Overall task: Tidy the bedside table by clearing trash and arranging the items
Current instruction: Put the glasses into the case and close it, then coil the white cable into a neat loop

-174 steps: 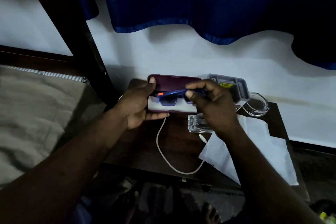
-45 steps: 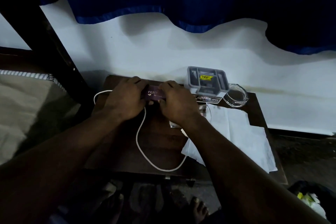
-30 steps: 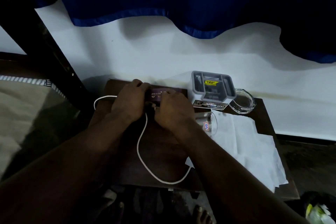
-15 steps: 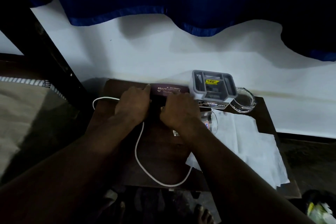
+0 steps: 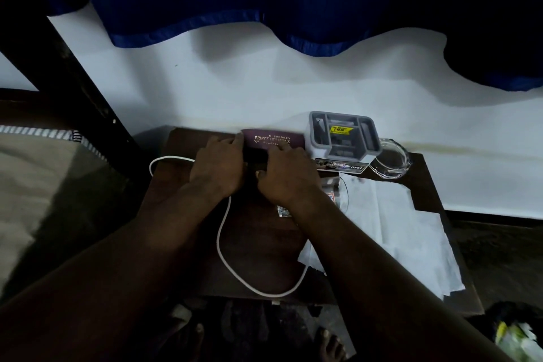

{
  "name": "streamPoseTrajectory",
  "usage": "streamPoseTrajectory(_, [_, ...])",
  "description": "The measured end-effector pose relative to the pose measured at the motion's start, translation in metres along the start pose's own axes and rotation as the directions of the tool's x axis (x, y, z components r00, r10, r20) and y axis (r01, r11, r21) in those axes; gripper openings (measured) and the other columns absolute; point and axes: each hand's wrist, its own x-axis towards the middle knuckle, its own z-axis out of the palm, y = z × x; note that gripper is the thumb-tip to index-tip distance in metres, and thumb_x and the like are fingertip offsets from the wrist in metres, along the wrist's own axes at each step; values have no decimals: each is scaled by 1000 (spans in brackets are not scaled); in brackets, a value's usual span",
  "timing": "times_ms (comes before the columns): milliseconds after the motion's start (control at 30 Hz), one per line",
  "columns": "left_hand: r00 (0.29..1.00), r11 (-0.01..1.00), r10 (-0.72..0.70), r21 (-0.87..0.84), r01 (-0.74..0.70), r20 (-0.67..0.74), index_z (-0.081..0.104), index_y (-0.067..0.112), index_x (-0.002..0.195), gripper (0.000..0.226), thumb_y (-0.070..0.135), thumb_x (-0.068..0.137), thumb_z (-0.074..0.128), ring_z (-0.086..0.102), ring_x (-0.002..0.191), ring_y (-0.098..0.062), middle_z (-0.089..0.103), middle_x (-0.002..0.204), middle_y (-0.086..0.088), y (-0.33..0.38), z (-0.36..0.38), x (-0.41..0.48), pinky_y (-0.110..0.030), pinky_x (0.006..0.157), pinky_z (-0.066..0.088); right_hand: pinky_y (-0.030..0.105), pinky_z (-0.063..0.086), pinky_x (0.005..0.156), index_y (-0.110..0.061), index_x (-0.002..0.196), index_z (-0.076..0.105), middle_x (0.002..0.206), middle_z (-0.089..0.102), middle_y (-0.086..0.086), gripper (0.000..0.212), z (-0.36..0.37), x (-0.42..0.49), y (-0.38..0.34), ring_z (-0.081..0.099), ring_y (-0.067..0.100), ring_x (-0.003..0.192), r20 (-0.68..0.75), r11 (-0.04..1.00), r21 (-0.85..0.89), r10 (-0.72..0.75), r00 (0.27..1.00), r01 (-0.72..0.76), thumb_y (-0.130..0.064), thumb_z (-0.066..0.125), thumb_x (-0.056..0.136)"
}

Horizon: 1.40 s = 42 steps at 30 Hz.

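A maroon glasses case with gold lettering lies shut at the back of the dark wooden bedside table, close to the white wall. My left hand holds its left end. My right hand holds its right part, fingers on top and thumb at the front edge. A white charging cable loops from the left edge under my arms to the table's front. A small wrapper lies by my right wrist. White paper covers the right side.
A grey organiser box stands right of the case, with a glass ashtray beside it. A clear tumbler lies partly hidden by my right wrist. The bed is left, a bag on the floor lower right.
The sunglasses went into the case, which is now shut. Both hands have moved the case back toward the wall, next to the grey box.
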Motion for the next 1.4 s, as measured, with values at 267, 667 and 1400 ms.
streamPoseTrajectory(267, [999, 997, -50, -63, 50, -5, 17, 12, 162, 86, 35, 93, 64, 43, 134, -40, 53, 148, -14, 2, -6, -2, -52, 100, 46, 46, 49, 101, -18, 135, 55, 140, 57, 9, 56, -7, -3, 3, 54, 36, 125, -39, 998, 23, -50, 998, 51, -46, 64, 87])
streamPoseTrajectory(667, [985, 989, 107, -88, -119, -133, 51, 22, 139, 62, 45, 84, 67, 52, 123, -37, 61, 133, -9, 34, -45, -50, -49, 98, 50, 35, 58, 81, -28, 93, 76, 92, 78, -4, 14, -64, -46, 49, 72, 18, 91, -246, 979, 191, -18, 969, 67, -40, 72, 87])
streamPoseTrajectory(1400, [904, 980, 196, -62, -187, 381, 72, 25, 89, 40, 60, 72, 81, 70, 97, -27, 74, 105, -4, 77, -34, -139, -31, 73, 51, 33, 53, 76, -30, 85, 73, 97, 71, -3, 15, -35, -120, 79, 67, 24, 93, 133, 999, 28, -26, 991, 23, -44, 75, 84])
